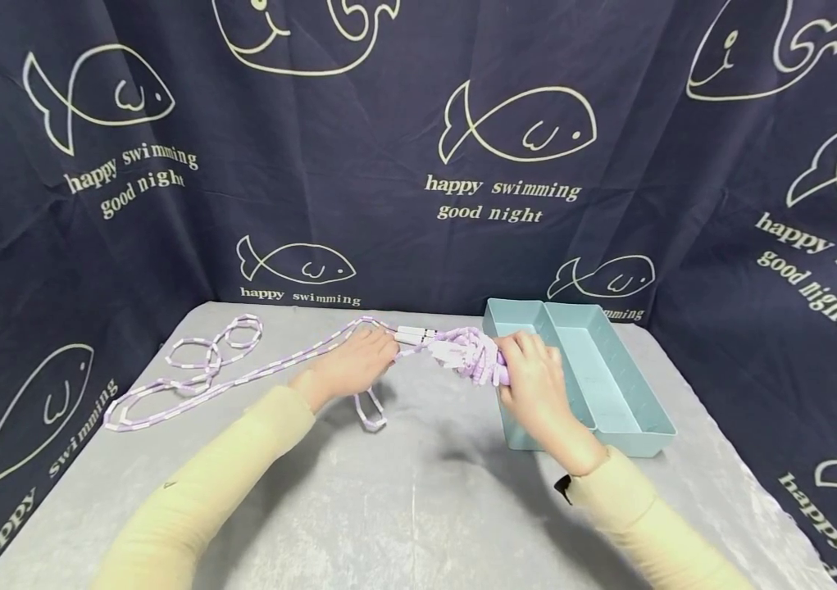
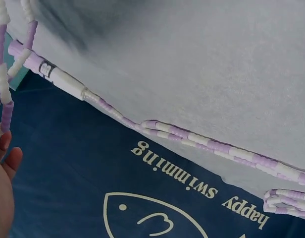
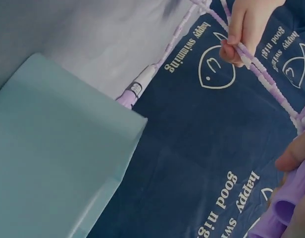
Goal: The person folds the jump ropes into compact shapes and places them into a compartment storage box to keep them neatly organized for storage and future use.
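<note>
My right hand (image 1: 536, 381) grips the purple handles (image 3: 283, 203) of a beaded jump rope, side by side in the palm. Purple-and-white beaded cord is bunched into a bundle (image 1: 470, 356) just left of that hand. From the bundle, a stretch of cord (image 3: 271, 87) runs to my left hand (image 1: 359, 359), whose thumb and fingers pinch it. A short loop (image 1: 370, 414) hangs below the left hand. Behind the hands lies a second beaded jump rope (image 1: 248, 377), its white-and-purple handle (image 2: 68, 83) near the table's back edge.
A light blue two-compartment bin (image 1: 613, 369) stands right of centre, partly behind the right hand. The second rope's coils spread over the left of the grey-covered table (image 1: 359, 516). Dark fish-printed curtains (image 1: 388, 164) enclose the back and sides.
</note>
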Tool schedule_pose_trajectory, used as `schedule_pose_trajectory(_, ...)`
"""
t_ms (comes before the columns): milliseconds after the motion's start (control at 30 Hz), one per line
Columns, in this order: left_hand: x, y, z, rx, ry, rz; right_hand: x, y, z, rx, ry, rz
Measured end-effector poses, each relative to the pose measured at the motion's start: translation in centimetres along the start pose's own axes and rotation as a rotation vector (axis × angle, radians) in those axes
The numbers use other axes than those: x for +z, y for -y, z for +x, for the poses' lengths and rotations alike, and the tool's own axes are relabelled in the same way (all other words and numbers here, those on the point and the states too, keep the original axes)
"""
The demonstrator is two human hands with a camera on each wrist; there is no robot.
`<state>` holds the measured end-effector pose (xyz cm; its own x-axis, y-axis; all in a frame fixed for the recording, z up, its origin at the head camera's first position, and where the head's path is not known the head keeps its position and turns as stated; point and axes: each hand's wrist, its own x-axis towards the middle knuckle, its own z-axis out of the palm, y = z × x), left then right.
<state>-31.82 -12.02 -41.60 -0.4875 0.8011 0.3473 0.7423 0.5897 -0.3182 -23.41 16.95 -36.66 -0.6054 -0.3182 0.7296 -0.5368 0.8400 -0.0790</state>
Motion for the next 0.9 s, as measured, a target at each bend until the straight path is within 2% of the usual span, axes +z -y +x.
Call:
schedule_pose_trajectory(267,-0.5,-2.0,0.5,0.006,0.045,-0.086,-0.5,0.2,0.7,0.118,0.06,-0.02)
schedule_pose_trajectory(467,-1.2,-3.8,1.2,-0.02,0.08,-0.105,-0.4,0.2,2.0,0.218,0.096,-0.026)
schedule_pose_trajectory(600,-2.1,-5.2,1.6,-0.035,0.114,-0.069,0.2,-0.2,2.6,0.257,0.108,-0.051)
schedule_pose_trajectory(800,-3.8,-7.4,2.0,-0.048,0.089,0.017,1.2,-0.9,3.1,0.29,0.127,-0.114)
schedule_pose_trajectory(900,-4.9,-8.4,2.2,-0.051,0.107,0.041,1.7,-1.2,3.2,0.287,0.121,-0.169)
